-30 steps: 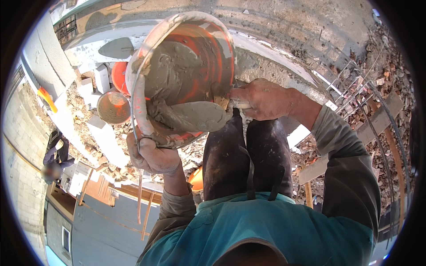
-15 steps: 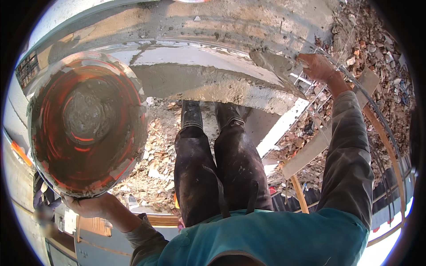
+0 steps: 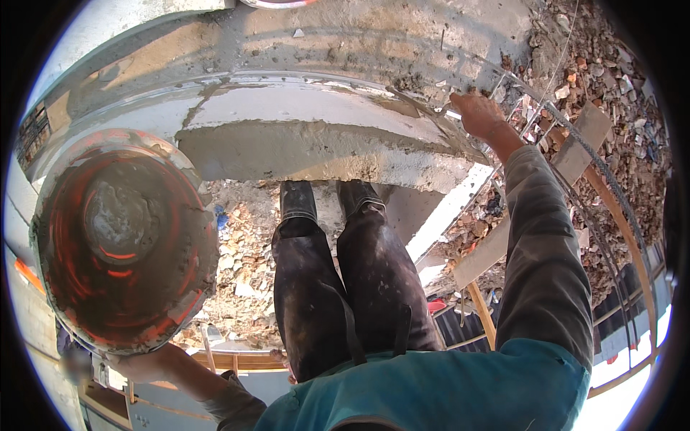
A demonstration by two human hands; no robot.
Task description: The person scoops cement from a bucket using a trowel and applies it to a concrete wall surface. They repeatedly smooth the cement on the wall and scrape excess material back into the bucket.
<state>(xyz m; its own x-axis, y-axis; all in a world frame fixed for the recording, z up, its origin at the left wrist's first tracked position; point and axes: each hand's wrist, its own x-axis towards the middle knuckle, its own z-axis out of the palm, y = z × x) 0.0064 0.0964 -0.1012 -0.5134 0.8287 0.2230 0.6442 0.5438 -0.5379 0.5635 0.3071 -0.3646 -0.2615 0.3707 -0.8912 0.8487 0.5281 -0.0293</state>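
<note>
A round orange bucket [image 3: 183, 305], its inside smeared with grey mortar and a wet lump at the bottom, is tilted so its mouth faces up at the left. My left hand [image 3: 147, 363] grips it at its lower edge, fingers mostly hidden beneath. At the upper right, my right hand [image 3: 478, 115] is closed on what looks like a mortar-covered trowel. Its blade [image 3: 451, 129] lies against the right end of a ledge [image 3: 287, 147] coated with mortar and white patches. The handle is hidden in my fist.
Brick rubble [image 3: 241, 251] lies below the ledge, with more debris [image 3: 611, 86] at the right. A curved cable [image 3: 596, 154], boards [image 3: 485, 251] and thin wires cross beside my right arm. Beyond the ledge runs a rough concrete surface [image 3: 359, 39].
In the view, the bucket and my left hand have shifted left and down. My right hand has moved left along the ledge's end, and the trowel blade now appears flatter.
</note>
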